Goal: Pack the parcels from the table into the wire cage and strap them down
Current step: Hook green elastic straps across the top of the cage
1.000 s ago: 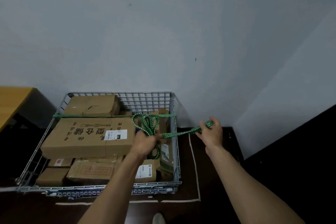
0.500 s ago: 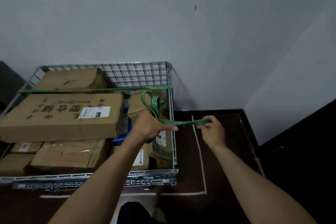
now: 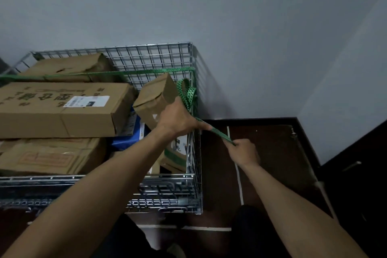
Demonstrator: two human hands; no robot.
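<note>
A plain grey wall (image 3: 230, 16) and a dark floor (image 3: 272, 148) frame the wire cage (image 3: 146, 56), which is filled with cardboard parcels (image 3: 62, 109). A green strap (image 3: 125, 72) is stretched across the rear of the load to the cage's right rim, where slack loops are bunched. The strap is gripped at that rim by the curled fingers of the left hand (image 3: 178, 120), while its free end is pinched in the closed right hand (image 3: 244, 152) outside the cage, the length between them drawn taut. Should either grip slip, the tension would probably be lost and the loops could fall open before a knot is set. The tilted parcel (image 3: 157, 96), propped above its neighbours beside the loops, might be knocked over or left unrestrained, since only the rear parcels appear to be crossed by the strap.
</note>
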